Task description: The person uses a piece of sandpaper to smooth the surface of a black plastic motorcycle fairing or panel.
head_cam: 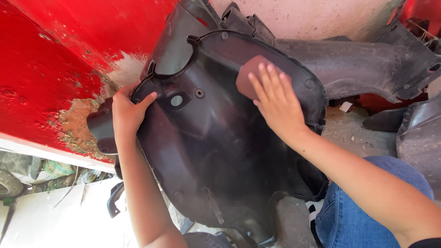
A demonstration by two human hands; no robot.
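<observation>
While the left hand (126,112) grips the black plastic panel's (206,151) edge, the right hand (275,101) presses sandpaper (248,76) flat against it.

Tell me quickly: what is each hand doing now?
Left hand: closed, gripping the edge of the black panel.
Right hand: open, pressing the sandpaper flat on the panel.

An informal vehicle body-repair yard: a red body panel (55,69) with chipped paint and a rusty filler patch (76,126) stands beside black plastic fairing parts (367,64) piled against a rough plastered wall (312,18), above a bare concrete floor (349,133).
</observation>
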